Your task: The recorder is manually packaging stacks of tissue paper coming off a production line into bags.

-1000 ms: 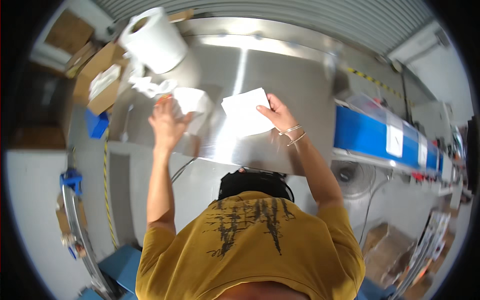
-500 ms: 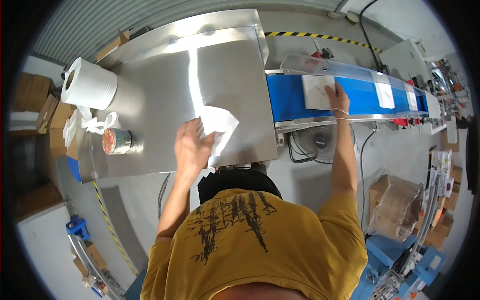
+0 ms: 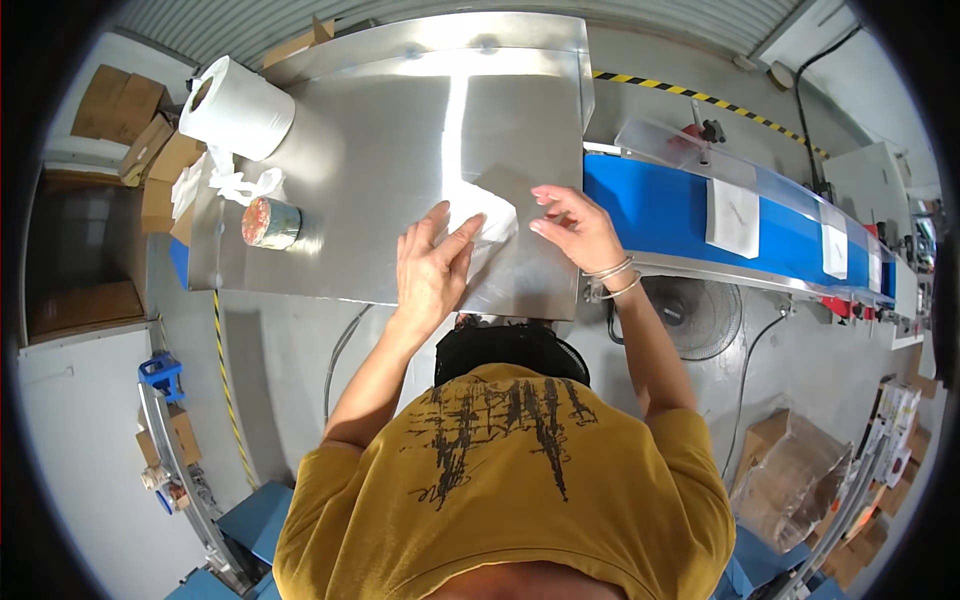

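On the metal table (image 3: 340, 190), a thin white sheet (image 3: 495, 215) lies near the front right; whether it is paper, cloth or a flat pouch I cannot tell. My left hand (image 3: 432, 268) is at its left edge, with thumb and fingers closing on that side. My right hand (image 3: 578, 225), bracelets at the wrist, hovers over the table's right edge beside the sheet. Its fingers are apart and nothing is in them. Further right, a flat white packet (image 3: 733, 220) lies on the blue conveyor belt (image 3: 655, 205), with more white packets (image 3: 834, 243) beyond it.
A large white roll (image 3: 245, 110) and a round tin (image 3: 272, 223) stand at the table's left, with crumpled white material (image 3: 245, 185) between them. A clear guard (image 3: 670, 145) runs along the conveyor's far side. A floor fan (image 3: 690, 318) stands beneath the belt.
My right hand has let go of a white packet on the belt and come back left to the table. That packet is further along the belt. My left hand stays at the sheet.
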`<action>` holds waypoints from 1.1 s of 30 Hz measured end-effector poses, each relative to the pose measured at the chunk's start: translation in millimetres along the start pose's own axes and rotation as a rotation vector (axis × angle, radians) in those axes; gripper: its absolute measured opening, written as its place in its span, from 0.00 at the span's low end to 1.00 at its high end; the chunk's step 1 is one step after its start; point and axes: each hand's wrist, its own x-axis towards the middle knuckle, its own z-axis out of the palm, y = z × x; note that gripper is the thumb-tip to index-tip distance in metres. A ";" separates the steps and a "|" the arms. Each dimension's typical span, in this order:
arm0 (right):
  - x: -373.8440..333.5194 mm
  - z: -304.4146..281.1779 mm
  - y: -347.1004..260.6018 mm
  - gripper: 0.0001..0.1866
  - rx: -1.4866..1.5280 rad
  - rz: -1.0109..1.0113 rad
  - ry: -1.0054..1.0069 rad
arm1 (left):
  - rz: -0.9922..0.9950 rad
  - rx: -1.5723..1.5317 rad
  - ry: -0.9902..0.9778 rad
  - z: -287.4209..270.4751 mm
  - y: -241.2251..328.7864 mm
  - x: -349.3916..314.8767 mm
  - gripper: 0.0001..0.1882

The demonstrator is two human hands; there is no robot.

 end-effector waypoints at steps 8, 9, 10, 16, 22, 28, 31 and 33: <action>20.0 11.3 0.2 0.20 0.151 0.101 -0.342 | 0.018 -0.030 -0.013 -1.5 1.7 1.4 0.15; 20.9 12.0 10.8 0.20 0.147 0.103 -0.328 | 0.011 -0.051 -0.030 -1.8 2.8 2.5 0.14; 20.7 13.7 26.0 0.19 0.058 -0.054 -0.310 | 0.024 -0.060 -0.035 -2.7 2.8 3.3 0.14; -8.3 -16.5 50.5 0.15 0.265 0.192 -0.134 | -0.124 -0.029 -0.007 -8.5 -4.9 5.6 0.19; -34.3 -136.2 102.9 0.16 -0.254 0.372 0.667 | -0.075 -0.012 -0.005 -4.3 -14.6 6.4 0.19; -23.0 -110.4 41.8 0.29 -1.055 0.069 0.704 | -0.071 -0.022 0.017 -3.9 -15.8 -0.1 0.19; -1.5 -51.0 6.4 0.24 -0.433 -0.113 0.185 | -0.090 -0.051 0.013 -3.7 -18.1 -2.7 0.17; 14.6 -13.0 -8.3 0.24 -0.200 -0.027 -0.078 | -0.136 -0.094 0.007 -4.8 -17.8 -3.7 0.15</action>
